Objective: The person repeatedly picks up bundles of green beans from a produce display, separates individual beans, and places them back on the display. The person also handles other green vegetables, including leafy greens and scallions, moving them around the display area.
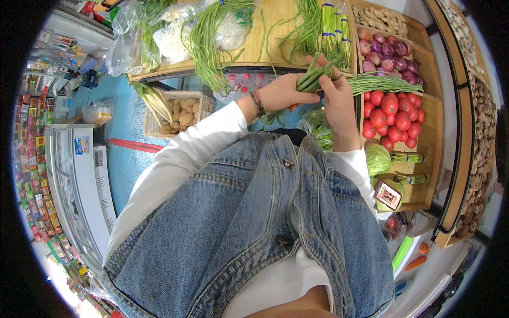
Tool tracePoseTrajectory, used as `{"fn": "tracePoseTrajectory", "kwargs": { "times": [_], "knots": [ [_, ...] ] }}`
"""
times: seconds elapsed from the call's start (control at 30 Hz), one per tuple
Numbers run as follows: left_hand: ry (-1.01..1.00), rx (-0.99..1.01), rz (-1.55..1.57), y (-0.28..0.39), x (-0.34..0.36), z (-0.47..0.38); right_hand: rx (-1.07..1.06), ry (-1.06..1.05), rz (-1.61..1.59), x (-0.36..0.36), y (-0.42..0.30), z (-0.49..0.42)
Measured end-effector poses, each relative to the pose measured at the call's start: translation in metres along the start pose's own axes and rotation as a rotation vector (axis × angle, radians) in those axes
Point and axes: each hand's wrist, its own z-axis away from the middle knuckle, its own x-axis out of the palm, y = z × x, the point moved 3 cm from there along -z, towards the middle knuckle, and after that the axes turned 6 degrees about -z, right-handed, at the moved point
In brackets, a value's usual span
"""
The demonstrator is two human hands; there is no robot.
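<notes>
A bunch of long green beans (312, 78) is in my two hands, its near ends folded together and its long strands (383, 84) reaching right over the crates. My left hand (284, 91) grips the bunch from the left. The fingers of my right hand (338, 91) close on it from the right. More loose long beans (206, 39) hang over the edge of the wooden display table (266, 30), and another heap (308, 24) lies beside bundles of green stems tied with blue bands (329, 28).
Wooden bins at right hold ginger (379, 20), red onions (387, 53), tomatoes (391, 115) and cabbage (377, 159). A phone (387, 194) rests on a cabbage. A basket of potatoes (185, 113) stands below left. A white freezer (85, 159) is farther left.
</notes>
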Motion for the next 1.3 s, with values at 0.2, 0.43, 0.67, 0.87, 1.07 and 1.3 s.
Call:
{"fn": "tracePoseTrajectory", "kwargs": {
  "times": [0.2, 0.43, 0.67, 0.87, 1.07, 1.3],
  "knots": [
    [-0.047, 0.019, -0.043, 0.002, 0.005, 0.005, -0.040, -0.052, 0.405, -0.006, -0.025, 0.001],
    [-0.180, -0.063, -0.224, 0.004, 0.010, 0.015, -0.028, -0.347, 0.781, 0.002, -0.051, 0.006],
    [-0.291, -0.049, -0.312, -0.008, 0.015, 0.019, 0.074, -0.487, 0.847, 0.015, -0.045, 0.018],
    [-0.315, -0.088, -0.550, -0.015, 0.019, 0.014, -0.067, -0.543, 1.085, 0.013, -0.036, 0.016],
    [-0.307, -0.093, -0.780, -0.027, 0.025, 0.010, -0.206, -0.562, 1.202, 0.020, -0.026, 0.020],
    [-0.206, -0.134, -0.449, -0.050, 0.015, 0.015, -0.067, -0.199, 1.128, -0.014, -0.050, 0.018]
  ]
}}
